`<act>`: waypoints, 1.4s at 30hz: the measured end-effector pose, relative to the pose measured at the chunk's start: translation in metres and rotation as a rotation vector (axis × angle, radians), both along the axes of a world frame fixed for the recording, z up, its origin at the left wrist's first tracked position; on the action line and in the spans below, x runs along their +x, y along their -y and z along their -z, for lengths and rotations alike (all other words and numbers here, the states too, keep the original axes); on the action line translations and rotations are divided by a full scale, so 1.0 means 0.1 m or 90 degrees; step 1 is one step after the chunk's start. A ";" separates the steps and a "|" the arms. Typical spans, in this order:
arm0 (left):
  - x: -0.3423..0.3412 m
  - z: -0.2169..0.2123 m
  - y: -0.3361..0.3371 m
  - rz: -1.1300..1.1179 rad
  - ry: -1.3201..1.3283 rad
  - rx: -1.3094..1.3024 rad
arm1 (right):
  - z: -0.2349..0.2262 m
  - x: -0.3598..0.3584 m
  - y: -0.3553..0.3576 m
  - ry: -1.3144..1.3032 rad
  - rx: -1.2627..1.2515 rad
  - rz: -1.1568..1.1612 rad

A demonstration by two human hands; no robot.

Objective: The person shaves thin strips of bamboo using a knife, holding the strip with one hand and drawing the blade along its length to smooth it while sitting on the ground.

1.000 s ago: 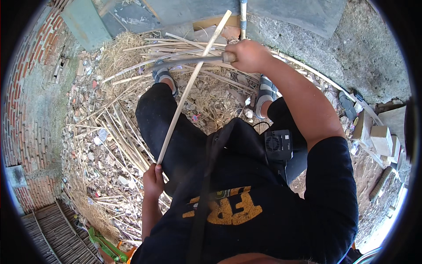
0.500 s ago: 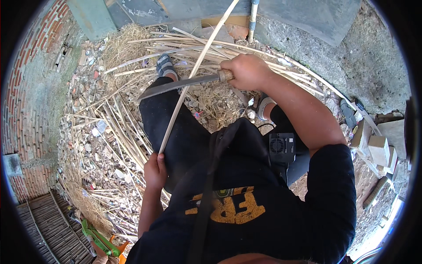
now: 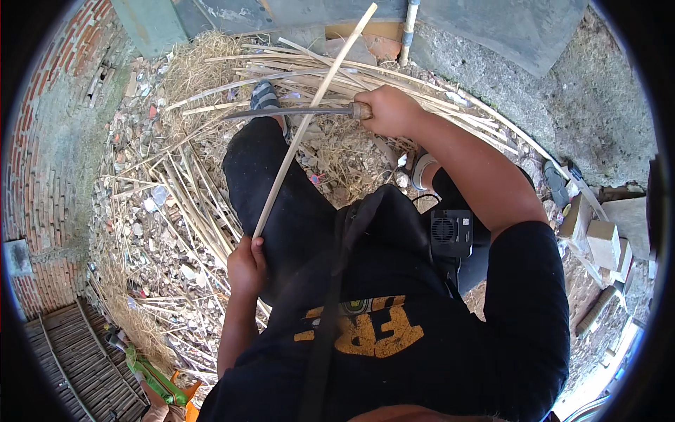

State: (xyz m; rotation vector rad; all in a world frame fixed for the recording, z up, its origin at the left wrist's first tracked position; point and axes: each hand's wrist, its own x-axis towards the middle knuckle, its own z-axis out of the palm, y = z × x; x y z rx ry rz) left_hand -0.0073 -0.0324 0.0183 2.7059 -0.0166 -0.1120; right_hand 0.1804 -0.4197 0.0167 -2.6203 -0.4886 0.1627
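A long pale strip, apparently bamboo (image 3: 287,163), slants away from my lap toward the far wall. My left hand (image 3: 247,266) is closed around its near end, beside my left thigh. In my right hand (image 3: 391,111) is the wooden handle of a machete (image 3: 295,111), gripped in a fist. Its long dark blade points left, nearly level, and crosses the strip beyond my left knee. The blade appears to touch the strip; whether it cuts in, I cannot tell.
Beyond my feet lies a pile of pale strips (image 3: 450,112), with dry shavings (image 3: 200,67) to its left. More sticks (image 3: 193,200) lie on rubble at my left. A brick wall (image 3: 42,155) bounds the left side. Wooden blocks (image 3: 603,243) and a sandal (image 3: 555,184) are at right.
The machete blade has moved farther up the strip, away from me, and turned more level and edge-on. My left hand still holds the strip's near end, slightly lower in view.
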 end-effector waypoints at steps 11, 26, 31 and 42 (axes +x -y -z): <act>-0.03 0.01 -0.03 0.010 0.034 0.060 | 0.03 0.07 0.22 0.060 0.027 0.027; -0.06 0.10 -0.10 0.003 0.033 0.013 | -0.30 0.02 0.13 0.025 -0.099 0.025; 0.05 -0.02 -0.06 0.035 0.017 0.031 | 0.07 0.25 0.49 0.049 -0.008 0.205; 0.07 0.13 -0.17 0.078 0.042 -0.006 | -0.04 0.26 0.59 0.054 0.007 0.191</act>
